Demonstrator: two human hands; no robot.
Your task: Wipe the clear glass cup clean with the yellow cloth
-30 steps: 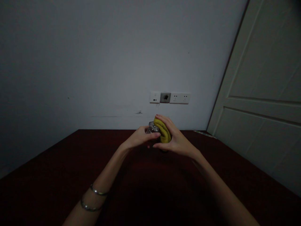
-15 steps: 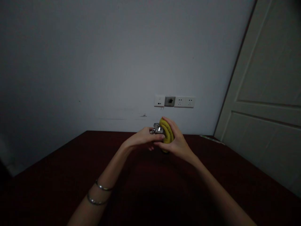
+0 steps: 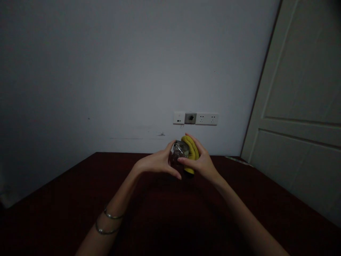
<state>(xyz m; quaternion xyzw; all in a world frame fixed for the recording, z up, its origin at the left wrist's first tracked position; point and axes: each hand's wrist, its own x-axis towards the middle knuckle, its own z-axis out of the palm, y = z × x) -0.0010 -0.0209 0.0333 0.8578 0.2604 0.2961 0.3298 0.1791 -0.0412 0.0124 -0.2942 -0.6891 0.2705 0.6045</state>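
Both my hands meet above the far middle of a dark red table [image 3: 66,199]. My left hand [image 3: 156,164] curls round a small clear glass object [image 3: 179,151], thumb and fingers on its left side. My right hand [image 3: 201,161] presses a folded yellow cloth [image 3: 192,152] against the glass object's right side, fingers wrapped over the cloth. The room is dim and the glass object's shape is hard to make out. Two thin metal bangles [image 3: 108,222] sit on my left wrist.
A grey wall [image 3: 106,71] rises right behind the table, with a strip of sockets [image 3: 195,118] above my hands. A pale panelled door [image 3: 301,106] stands at the right. A thin flat strip [image 3: 237,160] lies at the table's far right corner.
My left hand has shifted from lying over the glass object to cupping its left side, showing more of the glass. The yellow cloth stays pressed on it. The view has drifted slightly.
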